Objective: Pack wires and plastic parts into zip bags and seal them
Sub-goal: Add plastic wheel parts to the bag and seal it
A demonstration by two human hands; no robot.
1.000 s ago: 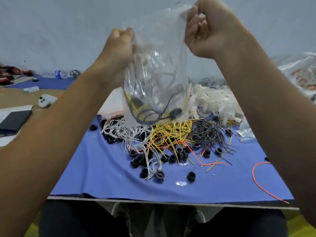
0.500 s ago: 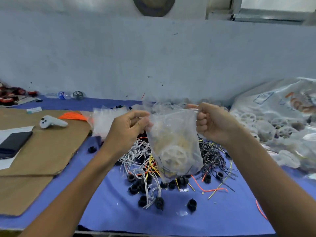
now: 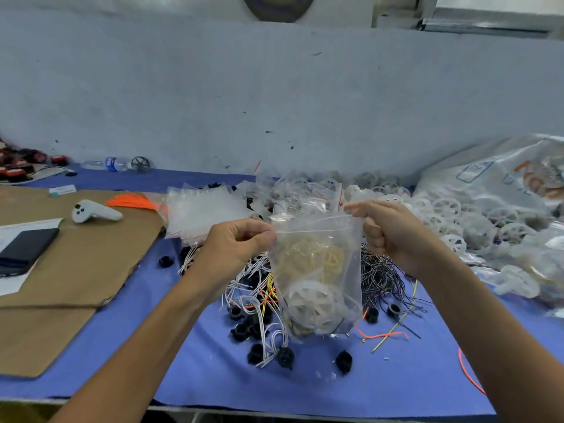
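A clear zip bag (image 3: 317, 270) hangs upright above the blue table cloth (image 3: 396, 374), holding a white plastic wheel and yellow and other wires. My left hand (image 3: 235, 248) pinches the bag's top left corner. My right hand (image 3: 393, 233) pinches the top right corner, stretching the zip strip flat between them. Below the bag lies a pile of white, yellow and black wires (image 3: 381, 276) mixed with small black plastic parts (image 3: 285, 357).
A stack of empty zip bags (image 3: 204, 212) lies behind my left hand. White plastic wheels (image 3: 457, 221) heap at the right under a large printed sack (image 3: 503, 178). Cardboard (image 3: 76, 264) at left carries a white controller (image 3: 91, 211) and a dark phone (image 3: 24, 248).
The bag came down from near my face to just above the wire pile. Both hands moved to its top corners and pulled the opening straight.
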